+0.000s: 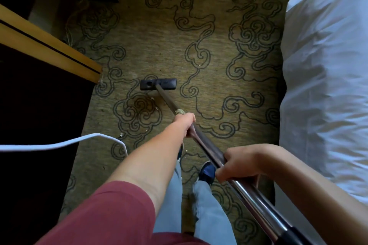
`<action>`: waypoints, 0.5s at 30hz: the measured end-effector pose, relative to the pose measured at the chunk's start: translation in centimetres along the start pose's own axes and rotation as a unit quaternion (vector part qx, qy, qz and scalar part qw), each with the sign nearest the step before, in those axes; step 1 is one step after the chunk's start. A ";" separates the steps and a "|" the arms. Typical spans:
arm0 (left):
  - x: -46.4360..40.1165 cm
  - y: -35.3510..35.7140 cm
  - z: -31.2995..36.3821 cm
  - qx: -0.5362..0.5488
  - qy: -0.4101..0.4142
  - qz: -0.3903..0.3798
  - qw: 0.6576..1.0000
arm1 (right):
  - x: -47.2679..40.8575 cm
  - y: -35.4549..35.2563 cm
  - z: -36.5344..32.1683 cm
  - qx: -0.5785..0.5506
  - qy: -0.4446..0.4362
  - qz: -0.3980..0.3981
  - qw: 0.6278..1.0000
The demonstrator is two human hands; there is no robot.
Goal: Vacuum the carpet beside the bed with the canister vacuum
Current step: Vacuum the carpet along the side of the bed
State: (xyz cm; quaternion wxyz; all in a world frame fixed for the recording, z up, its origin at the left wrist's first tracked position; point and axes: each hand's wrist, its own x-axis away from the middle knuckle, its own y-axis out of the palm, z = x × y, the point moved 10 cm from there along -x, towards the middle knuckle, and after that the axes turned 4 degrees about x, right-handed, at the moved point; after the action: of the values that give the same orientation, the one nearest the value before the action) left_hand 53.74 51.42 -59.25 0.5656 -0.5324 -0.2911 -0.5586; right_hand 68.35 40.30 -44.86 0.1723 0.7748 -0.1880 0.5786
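Metal wand (207, 146) runs ahead-left to the floor head (158, 84) (flat on carpet (219, 61)); your left hand (186, 125) grips farther forward, right hand (239, 163) behind.

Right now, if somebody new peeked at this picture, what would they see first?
Probably the long vacuum wand running up the middle, gripped by the left hand further along and the right hand nearer the body. Its black floor head sits on the swirly patterned carpet. The white bed fills the right side.
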 end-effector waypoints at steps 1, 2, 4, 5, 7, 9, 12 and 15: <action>-0.3 -0.4 1.0 -0.006 0.003 0.000 1.000 | -0.4 -0.8 -0.7 -0.001 -0.002 0.006 1.000; -0.8 -0.9 2.1 -0.009 0.006 0.001 1.000 | -1.0 -1.5 -1.5 -0.002 -0.003 0.008 1.000; -1.7 -1.6 3.6 -0.010 0.011 -0.003 1.000 | -2.1 -2.8 -2.8 -0.011 -0.002 0.007 1.000; -2.3 -1.8 4.2 -0.011 0.008 -0.011 1.000 | -2.7 -3.4 -3.4 -0.019 0.000 0.003 1.000; -3.3 -2.4 4.8 -0.015 -0.004 -0.024 1.000 | -3.6 -4.2 -4.4 -0.038 0.008 -0.008 0.999; -4.3 -3.4 5.1 -0.018 -0.011 -0.026 0.999 | -4.3 -4.7 -5.7 -0.041 0.018 -0.013 0.999; -6.0 -4.7 5.3 -0.024 -0.018 -0.031 0.999 | -5.6 -4.7 -7.3 -0.045 0.027 -0.024 0.998; -7.1 -5.3 4.3 -0.023 -0.033 -0.043 0.998 | -6.4 -4.3 -8.2 -0.013 0.035 -0.028 0.999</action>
State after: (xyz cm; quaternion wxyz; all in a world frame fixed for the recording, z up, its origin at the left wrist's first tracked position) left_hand 48.46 58.73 -63.21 0.5189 -0.5505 -0.3190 -0.5709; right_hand 61.99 48.59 -48.99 0.2051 0.7568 -0.1679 0.5975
